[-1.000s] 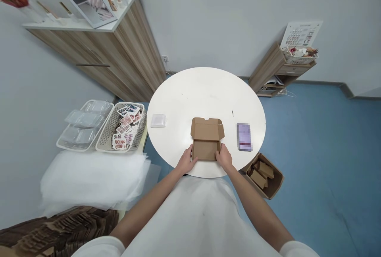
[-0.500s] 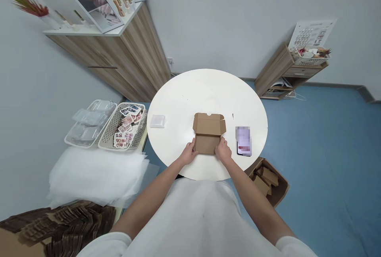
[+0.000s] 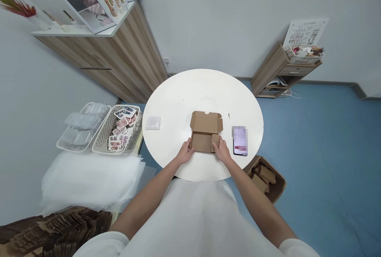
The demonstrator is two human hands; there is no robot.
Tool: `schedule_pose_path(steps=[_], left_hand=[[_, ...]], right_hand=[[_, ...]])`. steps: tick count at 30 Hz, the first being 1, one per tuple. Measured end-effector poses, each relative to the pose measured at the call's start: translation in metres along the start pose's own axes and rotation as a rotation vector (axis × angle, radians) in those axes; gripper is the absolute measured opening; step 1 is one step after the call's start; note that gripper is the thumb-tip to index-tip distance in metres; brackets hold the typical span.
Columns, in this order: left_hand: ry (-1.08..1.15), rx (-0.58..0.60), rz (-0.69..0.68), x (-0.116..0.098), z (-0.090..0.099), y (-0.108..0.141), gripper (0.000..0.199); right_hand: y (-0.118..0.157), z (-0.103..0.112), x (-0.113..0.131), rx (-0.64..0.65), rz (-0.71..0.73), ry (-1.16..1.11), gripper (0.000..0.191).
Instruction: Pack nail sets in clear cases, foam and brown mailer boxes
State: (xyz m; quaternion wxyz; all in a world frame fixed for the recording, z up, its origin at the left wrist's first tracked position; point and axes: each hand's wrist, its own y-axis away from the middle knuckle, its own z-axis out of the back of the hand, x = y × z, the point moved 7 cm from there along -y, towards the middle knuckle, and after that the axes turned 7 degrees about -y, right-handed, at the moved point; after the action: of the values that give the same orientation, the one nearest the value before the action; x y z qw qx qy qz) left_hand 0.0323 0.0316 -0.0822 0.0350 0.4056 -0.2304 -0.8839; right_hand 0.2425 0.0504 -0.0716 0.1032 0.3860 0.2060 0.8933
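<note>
A small brown cardboard box lies on the round white table in front of me, its lid raised and tilted away on the far side. My left hand grips the box's left wall, fingers outside and thumb at the near corner. At the right end, my right hand holds the side wall, where a flap stands folded inward over the box's floor. Inside the box only bare cardboard shows. To the right of my right hand lies a phone, its screen partly blurred. A clear flat plastic case rests near the table's left edge.
On the left stand a basket of printed cards, a basket of clear packets, white sheets and stacked flat cardboard. An open carton with cardboard pieces sits on the floor at right. Wooden cabinets flank the wall.
The box's right side flap has folded inward under my right hand. Both hands still hold the box's ends. The view has shifted slightly.
</note>
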Motion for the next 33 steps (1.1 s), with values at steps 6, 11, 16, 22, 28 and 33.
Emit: schedule_pose_path(steps=[6,11,16,22,28,33], left_hand=[[-0.029,-0.028,0.022,0.002,0.004,0.004,0.062],[-0.007,-0.048,0.026,0.006,0.008,0.011,0.06],[0.045,-0.081,0.056,0.022,0.016,0.021,0.053],[-0.014,-0.17,0.043,0.046,0.053,0.029,0.039],[-0.123,-0.568,0.096,0.085,0.141,0.028,0.037],[-0.03,-0.616,0.173,0.118,0.194,0.008,0.048]], right_hand=[[0.0,0.003,-0.004,-0.012,0.013,-0.05,0.062],[0.002,0.007,-0.008,-0.078,0.022,-0.102,0.063],[0.009,0.019,-0.01,-0.232,0.096,-0.169,0.061],[0.036,0.041,0.022,-0.495,0.287,-0.233,0.05],[0.035,-0.012,0.117,-0.256,0.492,-0.238,0.031],[-0.006,-0.11,0.182,0.141,0.337,-0.308,0.033]])
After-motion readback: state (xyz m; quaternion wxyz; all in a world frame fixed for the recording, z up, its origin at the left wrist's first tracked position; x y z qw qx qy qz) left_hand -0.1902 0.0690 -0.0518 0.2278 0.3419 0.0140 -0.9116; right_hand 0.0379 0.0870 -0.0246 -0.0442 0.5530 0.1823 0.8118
